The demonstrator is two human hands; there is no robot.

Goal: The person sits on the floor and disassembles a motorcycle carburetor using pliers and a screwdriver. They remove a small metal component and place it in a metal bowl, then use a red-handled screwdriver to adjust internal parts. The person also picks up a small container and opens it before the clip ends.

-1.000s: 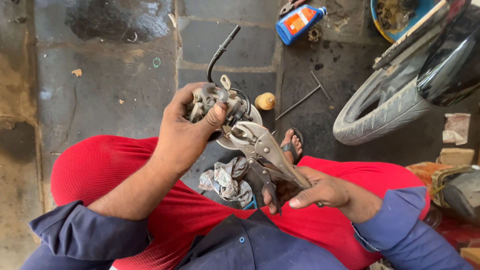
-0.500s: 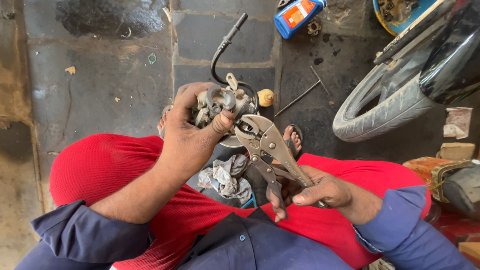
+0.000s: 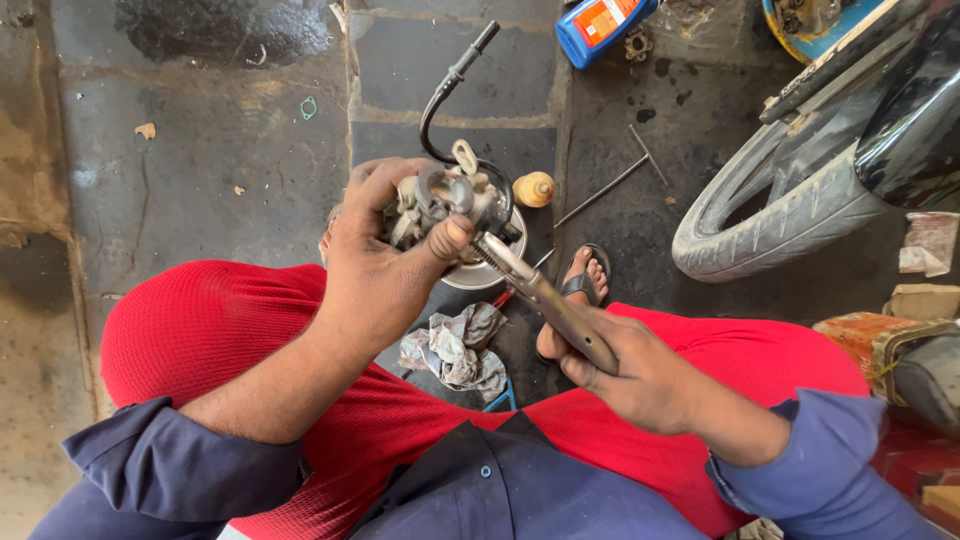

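My left hand (image 3: pixel 385 270) grips a small grey metal carburettor (image 3: pixel 440 200) with a curved black hose (image 3: pixel 445 90) rising from its top. My right hand (image 3: pixel 640 375) is closed around the handles of silver locking pliers (image 3: pixel 545 300). The pliers' jaws bite on the carburettor's right side, just under my left thumb. I sit with red-trousered knees spread and hold both things above a round metal bowl (image 3: pixel 480 270) on the floor.
A crumpled rag (image 3: pixel 455 350) lies between my legs, and a sandalled foot (image 3: pixel 585 285) is beside it. A motorcycle tyre (image 3: pixel 790 200) stands at the right. On the stone floor lie a blue oil bottle (image 3: pixel 605 25), a T-handled rod (image 3: pixel 620 180) and a small tan knob (image 3: pixel 535 188).
The pliers have turned from flat-on to edge-on and their jaws now sit tight against the carburettor. My right hand has shifted slightly up the handles.
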